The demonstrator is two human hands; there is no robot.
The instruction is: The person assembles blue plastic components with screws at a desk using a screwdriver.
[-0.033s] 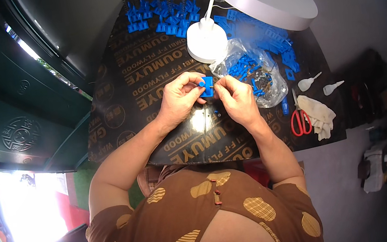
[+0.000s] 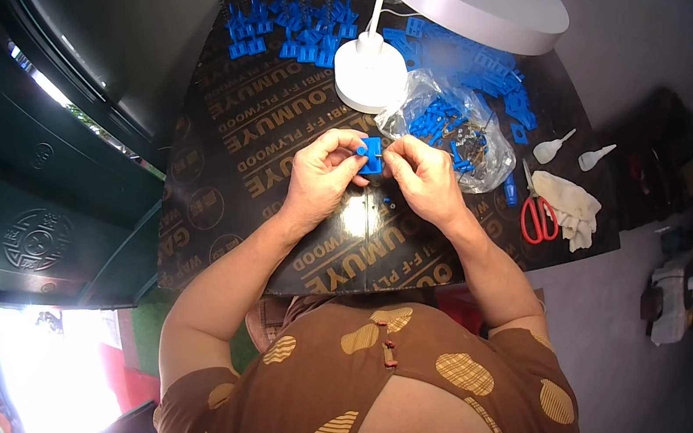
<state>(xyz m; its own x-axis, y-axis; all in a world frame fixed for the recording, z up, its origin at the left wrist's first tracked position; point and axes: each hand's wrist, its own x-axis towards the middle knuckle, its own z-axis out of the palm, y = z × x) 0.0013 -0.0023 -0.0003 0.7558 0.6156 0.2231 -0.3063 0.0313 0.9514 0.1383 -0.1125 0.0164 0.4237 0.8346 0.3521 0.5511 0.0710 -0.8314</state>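
Note:
My left hand pinches a small blue plastic part between thumb and fingers, just above the table. The part looks like a flat block with a round knob on its left side. At its right edge, my right hand has thumb and forefinger closed on a small thin metal piece, mostly hidden by the fingertips. To the right of my right hand lies an open clear plastic bag holding small blue pieces and thin metal bits.
A lit white lamp stands beyond my hands, its round head overhanging the table. Blue parts with upright springs crowd the far left; blue plates pile behind the bag. Red-handled scissors, a white cloth and two white nozzle-tipped bottles lie right.

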